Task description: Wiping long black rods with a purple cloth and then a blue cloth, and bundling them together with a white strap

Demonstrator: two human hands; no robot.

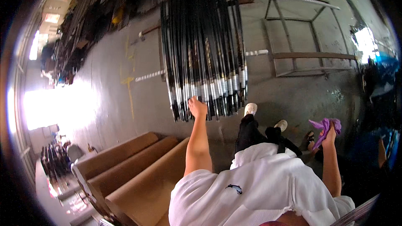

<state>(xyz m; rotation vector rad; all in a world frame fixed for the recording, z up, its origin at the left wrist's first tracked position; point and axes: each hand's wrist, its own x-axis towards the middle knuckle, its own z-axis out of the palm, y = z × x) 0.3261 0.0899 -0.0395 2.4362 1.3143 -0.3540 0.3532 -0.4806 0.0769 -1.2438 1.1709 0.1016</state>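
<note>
A bundle of long black rods (pixel 205 46) with white-banded ends lies on the concrete floor ahead of me. My left hand (pixel 197 107) reaches out to the near ends of the rods, fingers curled around one of them. Off to the right, apart from the rods, my right hand (pixel 329 136) is raised and grips a crumpled purple cloth (pixel 324 125). My white shirt fills the lower middle of the view, and my feet in white shoes (pixel 250 109) stand just behind the rod ends.
Three brown cardboard rolls (pixel 125 159) lie side by side at lower left. A metal frame (pixel 310 54) and white pipes (pixel 150 75) rest on the floor beyond. Dark stock lines the far left wall. Blue items and a sandalled foot (pixel 309 136) sit at right.
</note>
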